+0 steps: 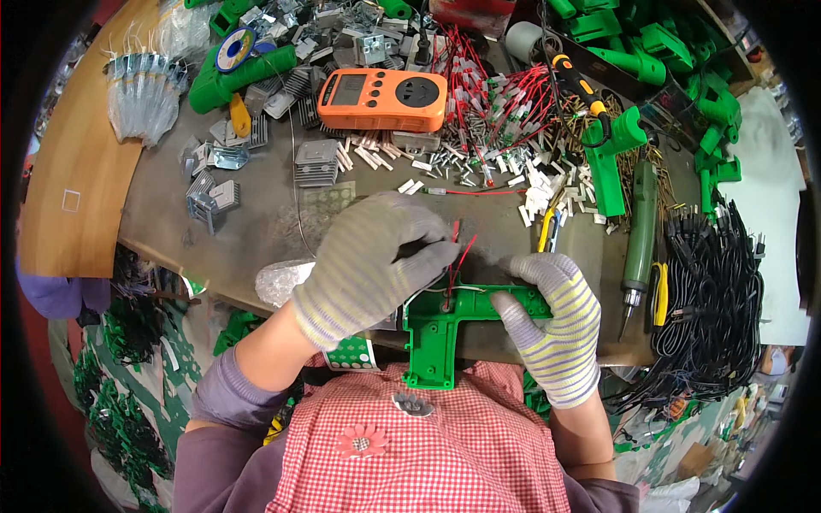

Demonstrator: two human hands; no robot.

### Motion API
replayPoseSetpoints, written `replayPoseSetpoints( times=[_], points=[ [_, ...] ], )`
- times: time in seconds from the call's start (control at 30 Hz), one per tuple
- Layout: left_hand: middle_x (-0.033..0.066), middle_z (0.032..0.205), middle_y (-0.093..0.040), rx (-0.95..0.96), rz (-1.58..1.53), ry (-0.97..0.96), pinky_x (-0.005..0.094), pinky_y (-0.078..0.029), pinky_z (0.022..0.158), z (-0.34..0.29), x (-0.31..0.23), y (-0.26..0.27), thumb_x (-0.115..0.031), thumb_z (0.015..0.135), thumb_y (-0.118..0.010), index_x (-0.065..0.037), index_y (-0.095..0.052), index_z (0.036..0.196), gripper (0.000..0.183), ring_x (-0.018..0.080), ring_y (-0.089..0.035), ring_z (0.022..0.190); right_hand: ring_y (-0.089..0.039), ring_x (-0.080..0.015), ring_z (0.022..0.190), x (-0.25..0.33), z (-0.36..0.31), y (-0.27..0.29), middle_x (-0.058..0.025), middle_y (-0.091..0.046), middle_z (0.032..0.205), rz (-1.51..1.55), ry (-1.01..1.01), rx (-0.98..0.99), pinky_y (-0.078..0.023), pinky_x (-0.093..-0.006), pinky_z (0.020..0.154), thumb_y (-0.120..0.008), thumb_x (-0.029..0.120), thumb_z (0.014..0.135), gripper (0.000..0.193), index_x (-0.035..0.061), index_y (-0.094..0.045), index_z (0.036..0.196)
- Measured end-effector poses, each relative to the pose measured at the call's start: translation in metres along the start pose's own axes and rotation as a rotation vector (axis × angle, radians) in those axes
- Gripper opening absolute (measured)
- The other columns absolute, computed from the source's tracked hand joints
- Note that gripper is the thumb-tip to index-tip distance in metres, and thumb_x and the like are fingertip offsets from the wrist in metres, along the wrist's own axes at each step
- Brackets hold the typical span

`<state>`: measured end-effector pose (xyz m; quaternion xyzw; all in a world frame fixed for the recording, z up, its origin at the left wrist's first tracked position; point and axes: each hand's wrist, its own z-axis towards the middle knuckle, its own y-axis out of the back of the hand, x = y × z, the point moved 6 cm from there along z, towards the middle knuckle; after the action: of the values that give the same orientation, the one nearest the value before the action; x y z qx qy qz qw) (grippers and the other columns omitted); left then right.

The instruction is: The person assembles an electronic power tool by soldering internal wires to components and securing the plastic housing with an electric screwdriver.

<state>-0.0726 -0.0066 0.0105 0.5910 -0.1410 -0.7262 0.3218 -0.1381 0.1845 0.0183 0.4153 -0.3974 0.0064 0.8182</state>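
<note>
A green plastic housing half (432, 346), shaped like a pistol-grip tool, lies open side up at the table's front edge, just above my apron. My right hand (560, 329) is closed around its right end, thumb on the near side and fingers on the far side. Two thin red wires (463, 256) rise out of the housing. My left hand (368, 265), in a striped work glove like the right, is closed in a pinch on a red wire above the housing. A pale wire (417, 296) runs along the housing's upper left.
Farther back stand an orange meter (382, 100), metal heat sinks (317, 162), red-wired parts (479, 77) and white ceramic pieces (540, 192). At right lie a green electric screwdriver (639, 227), black cables (714, 299) and a green housing piece (609, 171). A soldering iron (581, 85) hangs nearby.
</note>
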Motion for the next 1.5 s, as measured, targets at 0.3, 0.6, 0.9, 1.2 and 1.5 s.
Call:
replayPoseSetpoints(
  times=[0.3,0.6,0.9,1.2,1.5],
  points=[
    [0.0051,0.075,-0.063,-0.173,0.089,0.048,0.0321,-0.046,0.063,-0.036,-0.015,0.018,-0.009,0.075,-0.077,-0.007,-0.069,0.082,0.01,0.0207,-0.059,0.068,-0.065,-0.0302,0.082,0.025,0.01,0.0,-0.0093,-0.068,0.089,0.014,0.114,-0.027,-0.051,-0.0392,0.073,-0.079,0.005,0.076,0.021,0.0072,-0.072,0.095],
    [0.0046,0.077,-0.065,-0.121,-0.15,-0.003,0.0312,-0.046,0.062,-0.044,-0.023,0.013,-0.008,0.077,-0.075,-0.007,-0.071,0.088,0.012,0.0185,-0.06,0.069,-0.067,-0.0309,0.08,0.033,0.012,-0.035,-0.0096,-0.071,0.087,0.116,0.146,0.138,-0.053,-0.041,0.074,-0.075,0.016,0.08,0.016,0.0063,-0.071,0.092],
    [0.0071,0.092,-0.061,0.129,0.765,0.006,0.0453,-0.045,0.084,-0.02,-0.035,-0.01,-0.022,0.07,-0.075,-0.01,-0.068,0.082,0.019,0.0291,-0.06,0.091,-0.068,-0.0307,0.073,0.008,0.008,-0.028,-0.0125,-0.07,0.08,0.17,-0.213,0.098,-0.053,-0.0371,0.066,-0.073,0.01,0.087,0.008,0.0052,-0.072,0.093],
    [0.0081,0.102,-0.064,0.128,0.287,-0.168,0.0483,-0.041,0.09,-0.038,-0.034,-0.002,-0.029,0.066,-0.077,-0.009,-0.065,0.066,0.024,0.0311,-0.059,0.101,-0.069,-0.0289,0.074,0.007,0.01,-0.02,-0.0114,-0.07,0.083,0.174,-0.135,0.074,-0.054,-0.036,0.067,-0.073,0.008,0.086,0.009,0.0051,-0.072,0.095],
    [0.0043,0.1,-0.063,0.117,0.973,-0.056,0.0489,-0.04,0.1,-0.026,-0.049,-0.029,-0.023,0.073,-0.066,-0.01,-0.069,0.084,0.018,0.0261,-0.058,0.106,-0.07,-0.0295,0.076,0.002,0.008,-0.023,-0.014,-0.071,0.086,0.254,-0.206,0.06,-0.055,-0.0355,0.069,-0.071,0.008,0.087,0.01,0.0042,-0.074,0.096]
  ],
)
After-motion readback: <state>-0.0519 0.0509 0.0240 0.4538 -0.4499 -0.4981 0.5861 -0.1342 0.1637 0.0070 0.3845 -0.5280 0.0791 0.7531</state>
